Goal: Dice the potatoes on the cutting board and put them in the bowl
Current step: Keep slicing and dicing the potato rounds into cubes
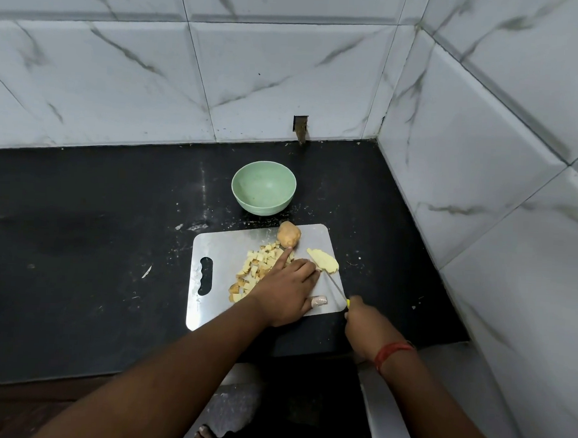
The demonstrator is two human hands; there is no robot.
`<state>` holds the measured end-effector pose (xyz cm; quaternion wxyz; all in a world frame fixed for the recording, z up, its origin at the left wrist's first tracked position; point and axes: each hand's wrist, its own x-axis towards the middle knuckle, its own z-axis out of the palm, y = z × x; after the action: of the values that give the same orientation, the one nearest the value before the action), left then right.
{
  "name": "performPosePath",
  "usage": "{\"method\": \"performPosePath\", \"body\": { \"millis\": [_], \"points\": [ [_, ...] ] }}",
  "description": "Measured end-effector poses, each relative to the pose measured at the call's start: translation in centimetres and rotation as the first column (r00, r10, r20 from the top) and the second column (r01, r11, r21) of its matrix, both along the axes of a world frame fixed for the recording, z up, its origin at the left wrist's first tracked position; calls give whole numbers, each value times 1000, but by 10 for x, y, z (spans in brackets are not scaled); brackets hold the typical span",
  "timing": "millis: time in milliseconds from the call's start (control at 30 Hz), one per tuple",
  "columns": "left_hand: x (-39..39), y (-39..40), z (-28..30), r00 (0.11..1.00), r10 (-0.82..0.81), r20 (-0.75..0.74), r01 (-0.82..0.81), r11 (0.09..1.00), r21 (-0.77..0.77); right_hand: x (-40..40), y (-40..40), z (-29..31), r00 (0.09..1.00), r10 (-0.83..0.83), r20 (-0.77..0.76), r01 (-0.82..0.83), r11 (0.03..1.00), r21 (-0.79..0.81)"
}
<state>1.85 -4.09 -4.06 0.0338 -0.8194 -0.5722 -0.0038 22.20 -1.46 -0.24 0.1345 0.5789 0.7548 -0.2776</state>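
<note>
A steel cutting board [226, 249] lies on the black counter. On it are a pile of diced potato [254, 270], a whole unpeeled potato [288, 234] at the far edge and a stack of pale potato slices [324, 261] at the right. My left hand [284, 291] rests on the board, its index finger stretched over the dice toward the whole potato, its bent fingers at the near end of the slices, its thumb flat on the steel. My right hand [364, 324] grips a yellow-handled knife [336, 287], whose blade points at the slices. The green bowl [236, 190] behind the board holds nothing.
The black counter [97, 243] runs left of the board, with white specks and scraps on it. Marble-patterned tiled walls close the back and the right side. A small hole in the tiles [300, 128] sits behind the bowl. The counter's front edge runs below my arms.
</note>
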Motion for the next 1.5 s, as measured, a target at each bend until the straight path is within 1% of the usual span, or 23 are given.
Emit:
{"method": "performPosePath", "body": {
  "millis": [67, 133, 200, 300, 400, 500, 633, 800, 900, 1033, 1100, 1167, 1267, 1300, 1367, 1433, 1500],
  "points": [
    [4, 1, 1, 1000, 7, 15, -7, 1000, 2, 4, 1, 1, 1000, 13, -18, -13, 1000, -15],
    [7, 1, 1, 1000, 11, 26, -11, 1000, -5, 8, -1, 4, 997, -8, -77, 6, 1000, -14],
    [8, -1, 0, 999, 0, 44, -1, 1000, 13, 9, -2, 8, 982, -73, -176, 79, 997, 24],
    [12, -5, -6, 996, -48, 71, 43, 997, 62, 2, 2, 9, 925, -187, -330, 217, 974, 58],
    [14, -9, -11, 993, -77, 87, 68, 993, 101, -16, 23, 3, 895, -215, -391, 276, 955, 105],
    [12, -14, -12, 992, -76, 100, 65, 992, 109, -36, 46, -3, 896, -208, -393, 287, 945, 155],
    [11, -21, -11, 993, -43, 112, 32, 995, 95, -53, 60, -7, 942, -116, -316, 187, 960, 207],
    [12, -26, -12, 997, -11, 72, 6, 998, 69, -65, 71, -11, 968, -34, -247, 103, 956, 274],
    [13, -27, -10, 999, -8, 48, 5, 998, 69, -69, 81, -8, 971, -4, -238, 70, 961, 269],
    [12, -26, -9, 999, 28, 20, -28, 999, 27, -67, 93, -6, 965, 23, -261, 55, 956, 288],
    [12, -26, -10, 1000, 28, -6, -28, 999, 18, -64, 93, -7, 951, 18, -310, 73, 957, 279],
    [12, -25, -12, 999, 13, -50, -11, 999, 34, -58, 91, -7, 916, -34, -400, 148, 955, 258],
    [11, -23, -12, 996, 9, -91, -5, 999, 36, -45, 81, -4, 810, -183, -557, 343, 919, 197],
    [12, -22, -11, 996, 11, -91, -8, 999, 34, -41, 75, -2, 777, -217, -591, 387, 905, 177],
    [13, -20, -9, 996, 14, -85, -12, 999, 35, -31, 61, 0, 744, -256, -617, 421, 897, 135],
    [16, -19, -9, 996, 16, -85, -12, 999, 47, -21, 42, 3, 754, -263, -602, 398, 912, 101],
    [18, -19, -9, 996, 36, -76, -32, 998, 58, -14, 24, 4, 804, -219, -553, 330, 938, 108]
  ]
}}
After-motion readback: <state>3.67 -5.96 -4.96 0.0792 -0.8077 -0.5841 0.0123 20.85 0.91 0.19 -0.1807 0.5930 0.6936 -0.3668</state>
